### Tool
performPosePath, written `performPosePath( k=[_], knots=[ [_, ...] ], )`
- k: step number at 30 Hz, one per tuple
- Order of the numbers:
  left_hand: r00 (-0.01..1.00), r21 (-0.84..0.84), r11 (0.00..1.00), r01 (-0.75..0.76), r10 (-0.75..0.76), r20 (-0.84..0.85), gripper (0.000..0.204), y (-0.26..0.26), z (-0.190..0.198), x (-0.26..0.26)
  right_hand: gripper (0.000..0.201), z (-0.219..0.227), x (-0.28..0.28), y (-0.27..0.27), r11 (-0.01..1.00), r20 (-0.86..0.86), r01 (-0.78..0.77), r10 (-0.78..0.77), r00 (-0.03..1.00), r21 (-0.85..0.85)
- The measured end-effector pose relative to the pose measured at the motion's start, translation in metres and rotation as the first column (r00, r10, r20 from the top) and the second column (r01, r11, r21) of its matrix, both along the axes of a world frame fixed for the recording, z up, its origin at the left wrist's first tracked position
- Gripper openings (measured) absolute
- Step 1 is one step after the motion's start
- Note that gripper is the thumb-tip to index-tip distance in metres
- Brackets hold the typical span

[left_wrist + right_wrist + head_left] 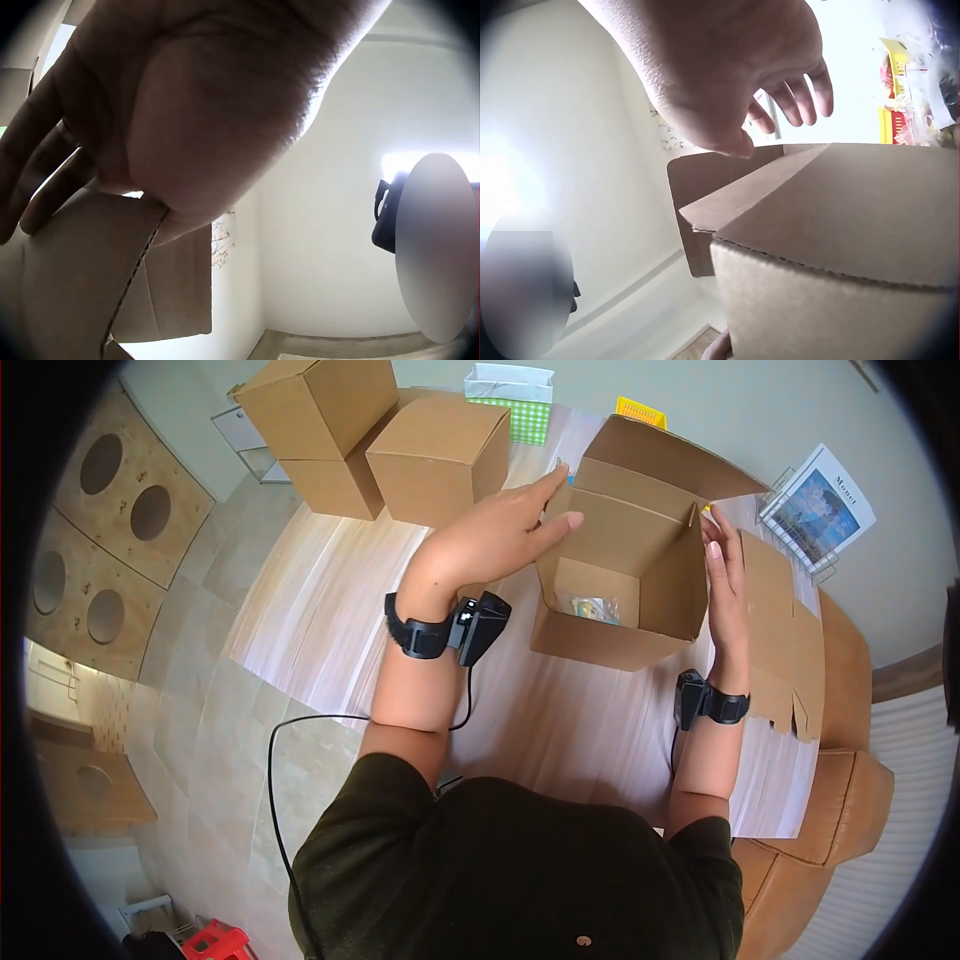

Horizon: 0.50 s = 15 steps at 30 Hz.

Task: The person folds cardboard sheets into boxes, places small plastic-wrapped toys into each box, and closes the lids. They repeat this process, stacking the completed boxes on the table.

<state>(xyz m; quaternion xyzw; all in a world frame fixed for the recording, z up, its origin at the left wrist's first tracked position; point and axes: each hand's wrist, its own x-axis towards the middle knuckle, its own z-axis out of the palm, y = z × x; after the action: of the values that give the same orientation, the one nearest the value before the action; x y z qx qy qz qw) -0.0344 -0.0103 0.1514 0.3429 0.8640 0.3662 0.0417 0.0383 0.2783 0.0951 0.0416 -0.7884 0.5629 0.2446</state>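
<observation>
An open cardboard box (610,647) stands on the table in the head view, its large flap (665,457) raised at the far side. A small clear packet (595,609) lies on its floor. At the box's left edge is the left hand (505,532), fingers extended, thumb over the rim; in the left wrist view that hand (195,97) lies against a cardboard panel (90,255). Beside the right wall the right hand (728,585) is held upright with fingers loosely bent. The right wrist view shows the right hand (727,75) above the box's side (840,217), nothing in its grasp.
Closed cardboard boxes (435,455) stand at the back left, near a green checked bag (525,422). A yellow basket (641,412) is behind the open box. On the right are flat cardboard (785,645) and a wire rack (800,545) holding a picture. A brown chair (835,800) adjoins the table.
</observation>
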Motion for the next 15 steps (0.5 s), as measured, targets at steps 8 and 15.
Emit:
performPosePath(
  k=[8, 15],
  knots=[
    [0.972, 0.147, 0.969, 0.199, -0.215, 0.097, 0.053, -0.012, 0.002, 0.014, 0.069, 0.004, 0.008, -0.015, 0.982, 0.044, -0.177, 0.180, 0.983, -0.067],
    [0.974, 0.330, 0.937, 0.117, -0.044, -0.221, 0.095, 0.020, -0.041, -0.020, 0.088, -0.004, 0.014, -0.033, 0.995, 0.074, -0.095, 0.096, 0.993, -0.016]
  ],
)
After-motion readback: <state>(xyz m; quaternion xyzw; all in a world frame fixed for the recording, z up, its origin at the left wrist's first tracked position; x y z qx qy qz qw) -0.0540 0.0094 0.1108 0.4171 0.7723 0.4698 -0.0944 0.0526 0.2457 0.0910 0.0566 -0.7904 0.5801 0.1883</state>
